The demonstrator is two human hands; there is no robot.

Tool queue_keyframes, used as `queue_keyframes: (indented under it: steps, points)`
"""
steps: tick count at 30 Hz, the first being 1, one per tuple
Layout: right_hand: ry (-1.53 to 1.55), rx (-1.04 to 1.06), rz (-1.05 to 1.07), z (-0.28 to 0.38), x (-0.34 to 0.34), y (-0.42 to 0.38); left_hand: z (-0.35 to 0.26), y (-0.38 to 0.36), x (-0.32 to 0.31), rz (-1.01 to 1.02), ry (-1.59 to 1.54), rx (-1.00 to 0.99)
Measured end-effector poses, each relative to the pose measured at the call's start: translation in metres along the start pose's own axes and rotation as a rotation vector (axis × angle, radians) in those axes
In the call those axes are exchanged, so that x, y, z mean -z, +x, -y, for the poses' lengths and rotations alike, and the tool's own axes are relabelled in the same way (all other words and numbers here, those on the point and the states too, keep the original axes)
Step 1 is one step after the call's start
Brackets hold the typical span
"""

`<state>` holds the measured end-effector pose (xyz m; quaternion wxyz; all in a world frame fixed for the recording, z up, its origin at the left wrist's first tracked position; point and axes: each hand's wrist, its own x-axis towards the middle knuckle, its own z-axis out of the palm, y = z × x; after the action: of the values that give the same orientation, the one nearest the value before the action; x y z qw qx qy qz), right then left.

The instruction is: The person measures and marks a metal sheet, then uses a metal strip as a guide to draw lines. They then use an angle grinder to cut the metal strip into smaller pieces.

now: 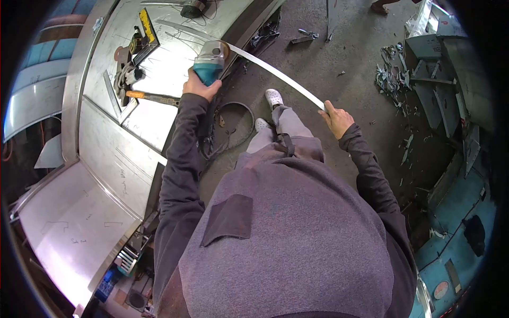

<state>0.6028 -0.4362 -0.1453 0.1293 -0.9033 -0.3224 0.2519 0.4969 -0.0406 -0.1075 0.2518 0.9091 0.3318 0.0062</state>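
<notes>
My left hand (199,86) is wrapped around the teal body of an angle grinder (209,66). The grinder's grey head and its brownish disc meet or nearly meet a long thin metal strip (283,77) by the bench edge; exact contact is hard to make out. In my right hand (339,120), closed, is the strip's near end, out over the floor. From there the strip runs up and left, behind the grinder, onto the metal-topped bench (168,59).
On the bench lie a yellow square (149,26), a brush (127,76) and an orange-handled tool (151,97). A cable (249,135) loops on the floor beside the bench. Metal scraps (392,71) litter the right side, near sheet-metal pieces. A bare foot (379,8) shows at the top.
</notes>
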Motion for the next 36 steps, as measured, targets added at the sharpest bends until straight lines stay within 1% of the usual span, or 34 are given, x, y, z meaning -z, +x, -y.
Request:
queue_keyframes:
  steps: [1, 2, 3, 5, 6, 8, 10, 12, 15, 17, 18, 20, 22, 25, 27, 28, 30, 31, 33, 34, 36]
  points:
    - [-0.018, -0.008, 0.016, 0.0, 0.0, 0.0, -0.003, -0.002, -0.003, 0.046, -0.025, 0.021]
    - [-0.035, -0.018, 0.033, 0.001, 0.002, 0.0, -0.007, -0.006, -0.007, 0.044, -0.033, 0.019]
    - [-0.042, -0.02, 0.031, 0.002, 0.004, 0.0, -0.011, -0.013, -0.011, 0.075, -0.02, -0.004]
    - [-0.051, -0.054, 0.116, 0.005, 0.007, 0.001, -0.023, -0.03, -0.019, 0.154, -0.038, -0.015]
    - [-0.057, -0.057, 0.118, 0.008, 0.008, -0.001, -0.025, -0.038, -0.026, 0.173, -0.053, -0.057]
    - [-0.047, -0.071, 0.138, 0.012, 0.012, -0.002, -0.04, -0.059, -0.031, 0.227, -0.043, -0.067]
    - [-0.044, -0.055, 0.123, 0.01, 0.008, -0.004, -0.065, -0.078, -0.025, 0.345, -0.034, -0.038]
    - [-0.037, -0.033, 0.104, 0.009, 0.005, -0.005, -0.074, -0.09, -0.029, 0.421, -0.041, -0.099]
    - [-0.066, -0.02, 0.097, 0.005, 0.005, -0.016, -0.079, -0.092, -0.028, 0.443, -0.013, -0.111]
    - [-0.044, -0.022, 0.08, -0.006, 0.006, -0.031, -0.069, -0.084, -0.034, 0.371, -0.006, -0.072]
    - [-0.039, -0.022, 0.08, -0.009, 0.006, -0.038, -0.066, -0.079, -0.031, 0.372, -0.001, -0.072]
    - [-0.02, -0.022, 0.106, -0.018, 0.006, -0.051, -0.056, -0.065, -0.024, 0.332, 0.035, 0.001]
    - [0.02, -0.014, 0.11, -0.028, 0.005, -0.06, -0.038, -0.054, -0.027, 0.227, 0.003, -0.051]
    - [0.076, -0.019, 0.135, -0.035, 0.011, -0.07, -0.031, -0.038, -0.026, 0.165, -0.031, -0.055]
    - [0.087, 0.023, 0.071, -0.04, 0.015, -0.073, -0.026, -0.026, -0.021, 0.102, -0.017, 0.03]
    - [0.093, 0.053, 0.071, -0.041, 0.018, -0.074, -0.023, -0.022, -0.019, 0.034, -0.014, 0.064]
    - [0.066, -0.009, 0.015, -0.04, 0.024, -0.07, -0.01, -0.02, -0.007, -0.059, -0.086, 0.078]
    - [0.074, 0.028, 0.014, -0.035, 0.023, -0.061, -0.001, -0.025, 0.003, -0.087, -0.07, 0.096]
    - [0.053, 0.018, -0.069, -0.027, 0.025, -0.046, 0.006, -0.044, 0.02, -0.123, -0.356, 0.087]
    - [0.046, 0.035, -0.073, -0.022, 0.025, -0.036, 0.01, -0.053, 0.027, -0.141, -0.36, 0.092]
    - [0.083, 0.148, -0.065, -0.011, 0.021, -0.007, 0.014, -0.072, 0.042, -0.221, -0.684, 0.008]
